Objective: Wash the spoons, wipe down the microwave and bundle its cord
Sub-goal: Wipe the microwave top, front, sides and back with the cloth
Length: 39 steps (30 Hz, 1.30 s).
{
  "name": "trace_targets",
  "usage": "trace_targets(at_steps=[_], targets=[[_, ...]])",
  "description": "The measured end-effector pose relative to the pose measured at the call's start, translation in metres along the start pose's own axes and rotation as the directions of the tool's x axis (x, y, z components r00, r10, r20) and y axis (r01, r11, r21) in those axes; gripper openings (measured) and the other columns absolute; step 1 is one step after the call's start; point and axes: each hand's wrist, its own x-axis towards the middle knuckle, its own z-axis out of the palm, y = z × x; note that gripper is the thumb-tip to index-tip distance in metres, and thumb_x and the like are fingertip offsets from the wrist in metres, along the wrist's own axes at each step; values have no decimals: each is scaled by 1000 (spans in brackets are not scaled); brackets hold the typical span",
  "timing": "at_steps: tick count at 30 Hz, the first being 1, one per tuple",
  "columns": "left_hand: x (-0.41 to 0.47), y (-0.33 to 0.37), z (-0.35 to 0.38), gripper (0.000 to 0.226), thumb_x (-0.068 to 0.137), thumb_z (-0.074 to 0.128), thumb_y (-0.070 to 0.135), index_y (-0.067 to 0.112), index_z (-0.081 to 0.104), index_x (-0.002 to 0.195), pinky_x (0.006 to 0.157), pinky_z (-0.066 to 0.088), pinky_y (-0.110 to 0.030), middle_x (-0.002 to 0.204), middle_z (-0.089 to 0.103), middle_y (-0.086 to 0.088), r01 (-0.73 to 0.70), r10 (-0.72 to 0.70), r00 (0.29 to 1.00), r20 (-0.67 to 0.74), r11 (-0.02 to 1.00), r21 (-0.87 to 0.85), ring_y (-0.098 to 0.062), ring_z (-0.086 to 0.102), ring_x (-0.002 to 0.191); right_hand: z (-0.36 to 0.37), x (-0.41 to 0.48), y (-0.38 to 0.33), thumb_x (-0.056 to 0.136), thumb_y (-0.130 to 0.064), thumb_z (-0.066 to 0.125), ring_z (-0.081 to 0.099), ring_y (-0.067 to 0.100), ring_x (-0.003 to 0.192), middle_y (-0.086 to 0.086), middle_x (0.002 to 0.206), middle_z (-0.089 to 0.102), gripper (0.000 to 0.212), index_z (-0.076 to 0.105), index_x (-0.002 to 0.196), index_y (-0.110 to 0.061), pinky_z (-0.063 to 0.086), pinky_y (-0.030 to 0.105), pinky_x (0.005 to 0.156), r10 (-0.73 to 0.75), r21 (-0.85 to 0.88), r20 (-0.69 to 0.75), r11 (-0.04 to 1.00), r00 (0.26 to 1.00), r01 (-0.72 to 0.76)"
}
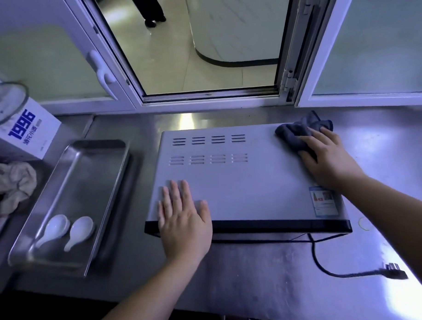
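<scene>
Grey metal microwave (240,180) mid-wipe; black cord (333,269) in front unbundled.
Right hand (325,156) flat on dark grey cloth (294,134), left hand (184,221) flat too.

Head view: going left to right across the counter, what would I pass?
rag → spoons → left hand → cloth → plug

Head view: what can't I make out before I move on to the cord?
All in the head view:
- Microwave door and sides: only the top shows from above.
- Cord origin: hidden under the microwave body.
- Label print: too small and blurred.
- Grey cloth: partly covered by the right hand.
- Spoons: too blurred to judge clean.
</scene>
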Motion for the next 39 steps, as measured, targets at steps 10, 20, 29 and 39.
trace_targets(at_steps=[10,20,29,39], targets=[[1,0,-9,75,100,15,56,22,10,166,130,0,-42,174,3,0,5,-5,1000,27,1000,0,-20,-4,161,-2,-11,0,103,-22,53,30,42,146,9,156,46,38,57,141,-17,21,46,122,48,79,21,996,999,-49],[19,-11,-22,71,106,23,52,23,-2,166,129,-8,-40,173,-12,1,-48,60,989,132,995,-88,-19,-15,159,-7,-58,-23,102,-31,39,46,37,131,10,142,58,41,63,130,-14,25,41,114,102,92,1,990,995,-102],[14,-17,-47,49,102,57,32,17,49,148,121,30,-34,156,45,5,-221,250,968,-23,807,-547,-14,38,146,-10,-62,-134,106,-29,44,54,32,109,7,114,62,22,60,115,-18,43,39,87,131,333,-39,936,991,-111],[32,-76,-92,64,97,61,38,27,38,156,106,48,-21,140,61,22,89,327,930,166,236,-968,7,58,126,22,-52,-303,97,-38,52,70,30,106,7,106,75,25,70,111,-27,53,56,99,122,844,234,466,965,-264]])
